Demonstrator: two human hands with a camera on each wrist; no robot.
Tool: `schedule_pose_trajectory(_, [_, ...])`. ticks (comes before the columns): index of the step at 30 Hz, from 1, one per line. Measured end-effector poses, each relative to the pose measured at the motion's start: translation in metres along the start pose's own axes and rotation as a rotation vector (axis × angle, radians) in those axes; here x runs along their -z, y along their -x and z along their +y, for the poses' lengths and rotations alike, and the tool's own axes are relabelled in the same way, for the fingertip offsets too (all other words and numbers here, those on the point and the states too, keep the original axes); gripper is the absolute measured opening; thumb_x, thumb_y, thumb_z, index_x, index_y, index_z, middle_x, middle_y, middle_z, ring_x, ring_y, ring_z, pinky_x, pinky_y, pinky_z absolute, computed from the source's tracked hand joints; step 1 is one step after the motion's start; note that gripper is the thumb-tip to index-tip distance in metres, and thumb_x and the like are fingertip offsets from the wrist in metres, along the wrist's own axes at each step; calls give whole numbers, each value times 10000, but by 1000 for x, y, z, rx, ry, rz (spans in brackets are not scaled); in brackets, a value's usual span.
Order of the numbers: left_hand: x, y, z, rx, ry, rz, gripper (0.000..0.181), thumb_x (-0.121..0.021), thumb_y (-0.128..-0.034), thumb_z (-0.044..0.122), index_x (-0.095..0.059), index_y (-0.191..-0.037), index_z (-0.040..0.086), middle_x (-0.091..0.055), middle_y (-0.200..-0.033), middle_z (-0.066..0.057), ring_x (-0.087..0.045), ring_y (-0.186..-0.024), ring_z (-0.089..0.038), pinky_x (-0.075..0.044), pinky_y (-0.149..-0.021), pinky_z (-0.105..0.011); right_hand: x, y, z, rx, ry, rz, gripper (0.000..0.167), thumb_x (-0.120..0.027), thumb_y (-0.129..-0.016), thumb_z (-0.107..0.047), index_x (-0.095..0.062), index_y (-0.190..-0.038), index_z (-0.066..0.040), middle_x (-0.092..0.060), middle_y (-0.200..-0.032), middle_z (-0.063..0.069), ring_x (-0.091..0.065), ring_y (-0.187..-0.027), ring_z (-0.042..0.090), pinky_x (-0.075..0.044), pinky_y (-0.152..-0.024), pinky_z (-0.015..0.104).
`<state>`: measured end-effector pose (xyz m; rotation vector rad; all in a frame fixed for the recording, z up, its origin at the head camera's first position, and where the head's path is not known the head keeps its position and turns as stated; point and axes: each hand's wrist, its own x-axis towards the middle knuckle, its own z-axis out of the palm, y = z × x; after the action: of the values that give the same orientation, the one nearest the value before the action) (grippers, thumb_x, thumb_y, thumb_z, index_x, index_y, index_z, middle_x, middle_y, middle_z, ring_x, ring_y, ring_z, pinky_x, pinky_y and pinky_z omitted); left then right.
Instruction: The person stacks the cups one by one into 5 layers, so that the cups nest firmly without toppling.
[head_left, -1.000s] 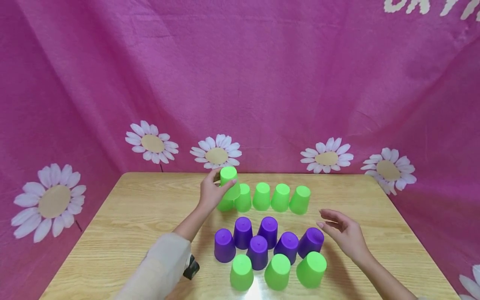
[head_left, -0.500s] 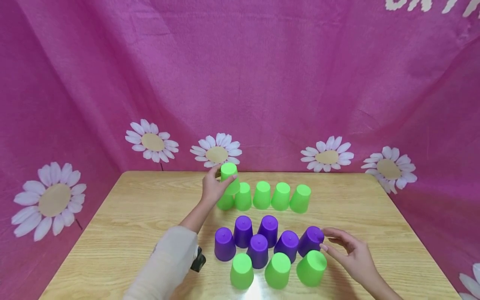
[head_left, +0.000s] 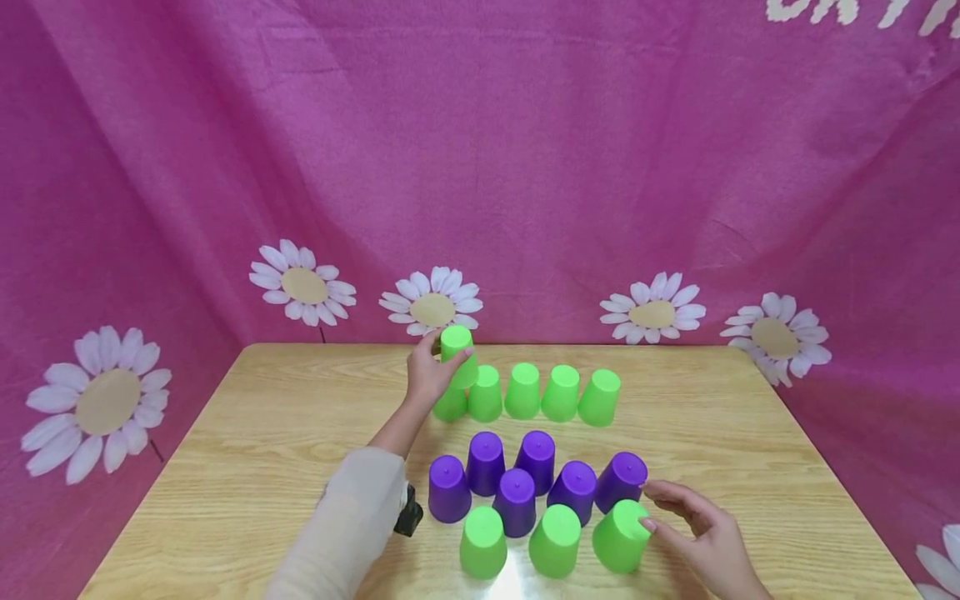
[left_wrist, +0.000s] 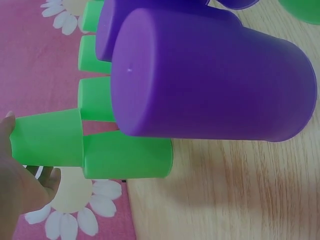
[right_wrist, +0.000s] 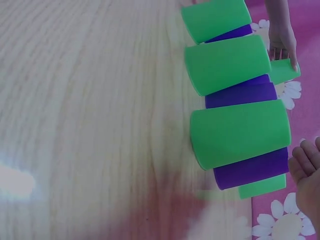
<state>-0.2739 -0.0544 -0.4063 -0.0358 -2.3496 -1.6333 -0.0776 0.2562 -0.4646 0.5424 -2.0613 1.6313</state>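
At the far left, my left hand (head_left: 429, 377) grips an upside-down green cup (head_left: 459, 357), thumb on the near side. In the left wrist view the held cup (left_wrist: 47, 139) meets the base of another green cup (left_wrist: 129, 155), at the end of the back row. My right hand (head_left: 708, 537) is held beside the right front green cup (head_left: 621, 537), thumb and fingers spread apart and gently bent. Its fingertips also come close to a purple cup (head_left: 621, 483); I cannot tell whether they touch either cup. In the right wrist view its fingers (right_wrist: 302, 162) hold nothing.
More upside-down green cups (head_left: 522, 392) continue the back row. Several purple cups (head_left: 515, 502) stand in the middle, with two other green cups (head_left: 556, 542) in front. All are on a wooden table (head_left: 247, 467). A pink cloth (head_left: 525, 167) with daisies hangs behind and around it.
My right hand has moved nearer, from beside the back of the right purple cup to the right front green cup. My left hand raised its green cup slightly, then stayed nearly still.
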Motion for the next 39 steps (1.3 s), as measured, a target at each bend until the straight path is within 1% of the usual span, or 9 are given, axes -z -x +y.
schedule_pose_trajectory(2, [0, -1, -1, 7, 2, 3, 551, -739, -772, 153, -529, -1243, -44, -622, -1127, -240, -581, -1064, -356, -491, -929, -428, -1, 3, 2, -11, -3, 0, 407, -637, -638, 269, -570, -1030, 183, -679, -1057, -66, -609, -975, -7, -454, -863, 74])
schedule_pose_trajectory(5, [-1, -1, -2, 18, 7, 5, 552, -739, -772, 155, -530, -1245, -38, -622, -1128, -238, -578, -1067, -353, -489, -933, -426, -2, 7, 4, -56, 16, 0, 414, -651, -640, 250, -577, -1038, 167, -674, -1052, -98, -608, -957, -21, -449, -856, 65])
schedule_pose_trajectory(11, [-2, -2, -3, 13, 10, 5, 532, -737, -773, 158, -543, -1232, -30, -628, -1113, -235, -579, -1053, -349, -480, -933, -432, -5, 13, 8, -128, 21, -32, 418, -669, -662, 208, -572, -1065, 155, -671, -1057, -121, -604, -946, -38, -450, -846, 67])
schedule_pose_trajectory(18, [-3, -3, -1, 10, 21, 1, 538, -739, -773, 161, -539, -1234, -31, -620, -1124, -239, -567, -1070, -361, -456, -965, -459, -7, 17, 12, -238, 110, -92, 488, -724, -675, 114, -557, -1134, 128, -622, -1090, -227, -576, -965, -99, -441, -834, 42])
schedule_pose_trajectory(22, [-5, -5, -2, 16, 11, 2, 540, -740, -777, 172, -537, -1238, -23, -617, -1133, -230, -565, -1076, -352, -452, -975, -447, -8, 19, 12, -316, 98, -102, 516, -734, -674, 96, -543, -1152, 134, -606, -1081, -255, -570, -964, -104, -442, -823, 41])
schedule_pose_trajectory(25, [-7, -5, -3, 24, 9, 9, 540, -738, -780, 175, -535, -1240, -22, -617, -1129, -232, -567, -1071, -348, -460, -963, -439, -9, 21, 12, -363, 88, -93, 519, -730, -675, 100, -545, -1159, 124, -605, -1066, -258, -569, -958, -101, -446, -809, 44])
schedule_pose_trajectory(27, [-8, -5, -3, 27, 12, 15, 542, -739, -779, 178, -534, -1240, -21, -617, -1127, -233, -567, -1069, -349, -464, -959, -437, -9, 21, 12, -376, 91, -86, 516, -729, -673, 107, -551, -1157, 117, -605, -1057, -259, -570, -951, -100, -448, -803, 44])
schedule_pose_trajectory(35, [-7, -3, -4, 13, 15, 12, 582, -746, -770, 184, -516, -1265, -18, -609, -1159, -231, -561, -1097, -353, -446, -979, -453, -8, 20, 13, -346, 108, -90, 493, -728, -671, 113, -554, -1132, 132, -613, -1050, -245, -574, -949, -93, -445, -813, 44])
schedule_pose_trajectory(39, [-5, -2, -8, -3, 19, -6, 625, -749, -765, 187, -489, -1293, -22, -590, -1199, -232, -548, -1116, -359, -442, -981, -459, -8, 18, 8, -372, 160, -93, 486, -748, -680, 60, -567, -1127, 115, -603, -1038, -263, -565, -942, -103, -444, -814, 52])
